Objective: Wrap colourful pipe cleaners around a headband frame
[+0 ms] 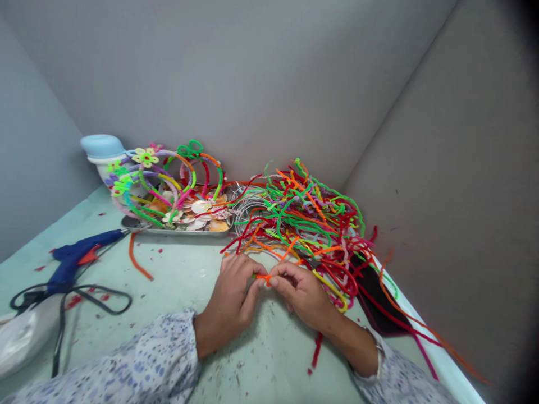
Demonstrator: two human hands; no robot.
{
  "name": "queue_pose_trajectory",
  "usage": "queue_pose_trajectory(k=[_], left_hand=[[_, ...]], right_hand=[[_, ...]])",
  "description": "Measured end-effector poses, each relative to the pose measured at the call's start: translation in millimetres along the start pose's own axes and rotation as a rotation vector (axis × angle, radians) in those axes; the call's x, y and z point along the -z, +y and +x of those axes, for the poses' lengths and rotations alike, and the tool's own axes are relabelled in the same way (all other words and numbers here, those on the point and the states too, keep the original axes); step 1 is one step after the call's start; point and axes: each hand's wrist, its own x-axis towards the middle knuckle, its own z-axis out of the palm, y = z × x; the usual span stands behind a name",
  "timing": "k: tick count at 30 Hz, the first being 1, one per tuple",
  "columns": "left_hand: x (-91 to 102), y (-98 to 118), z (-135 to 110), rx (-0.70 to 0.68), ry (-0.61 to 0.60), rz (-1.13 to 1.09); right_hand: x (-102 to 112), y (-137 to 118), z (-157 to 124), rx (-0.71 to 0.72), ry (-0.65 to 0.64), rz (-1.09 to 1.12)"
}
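Pinching a small orange pipe cleaner (263, 277), the left hand (229, 297) and the right hand (301, 294) are holding it between them, fingertips (273, 282) pressing tight, just above the green table (177, 286) and right beside a big messy pile of pipe cleaners (303, 219).

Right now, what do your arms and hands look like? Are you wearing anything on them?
The left hand and right hand are bare, with no gloves. The left sleeve and right sleeve are pale with small blue speckles. A thin silver band sits at the right wrist.
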Motion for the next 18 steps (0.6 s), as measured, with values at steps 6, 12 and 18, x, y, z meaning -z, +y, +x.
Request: queue_pose_trajectory(k=[6, 12, 18], left_hand=[[0.2, -0.7, 1.0, 0.016, 0.021, -0.009], [0.3, 0.2, 1.0, 0.001, 0.0, -0.013], [0.6, 1.0, 0.1, -0.01, -0.021, -0.007]], right_hand=[[-2.1, 5.7, -0.5, 0.015, 0.037, 0.036], [1.7, 2.2, -0.2, -0.034, -0.034, 0.044], [6.6, 7.4, 2.9, -0.067, -0.105, 0.091]])
